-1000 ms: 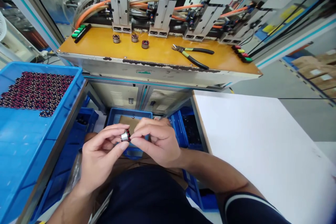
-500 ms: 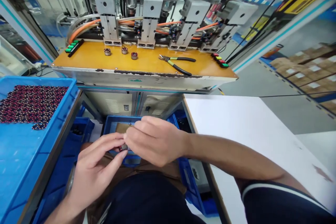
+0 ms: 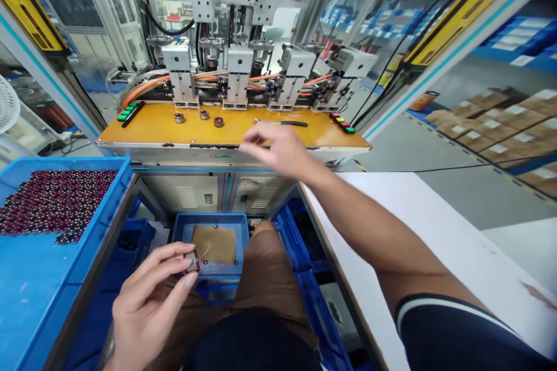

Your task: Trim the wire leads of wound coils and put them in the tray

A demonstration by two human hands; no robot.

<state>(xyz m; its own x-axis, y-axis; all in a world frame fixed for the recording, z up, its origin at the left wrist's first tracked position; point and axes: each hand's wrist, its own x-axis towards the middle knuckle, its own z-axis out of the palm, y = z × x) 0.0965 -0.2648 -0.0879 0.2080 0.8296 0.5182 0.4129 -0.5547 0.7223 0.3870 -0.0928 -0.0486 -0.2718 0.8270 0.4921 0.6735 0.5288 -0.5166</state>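
Note:
Between the thumb and fingers of my left hand (image 3: pixel 150 295) is a small round wound part (image 3: pixel 192 262), with a thin copper-coloured wire (image 3: pixel 206 251) sticking out to its right. My right hand (image 3: pixel 278 148) is over the front edge of the orange work surface (image 3: pixel 152 127), its fingers loosely apart and slightly blurred, with nothing seen in them. It partly covers the pliers (image 3: pixel 294 123), whose upper handle and tip show. Three similar round parts (image 3: pixel 218 122) stand on the orange surface, left of the pliers.
A blue tray (image 3: pixel 43 278) at the left holds many wound parts (image 3: pixel 56 200). Below the machine, a blue bin (image 3: pixel 183 226) contains a brown sheet (image 3: pixel 220 240) and small bits. Metal clamp blocks (image 3: pixel 239 61) line the rear; a white tabletop (image 3: pixel 391 214) is at the right.
My right hand has left the part in my left hand and moved up to the pliers. The left hand still holds the part, now with its wire visible. The view has tilted up.

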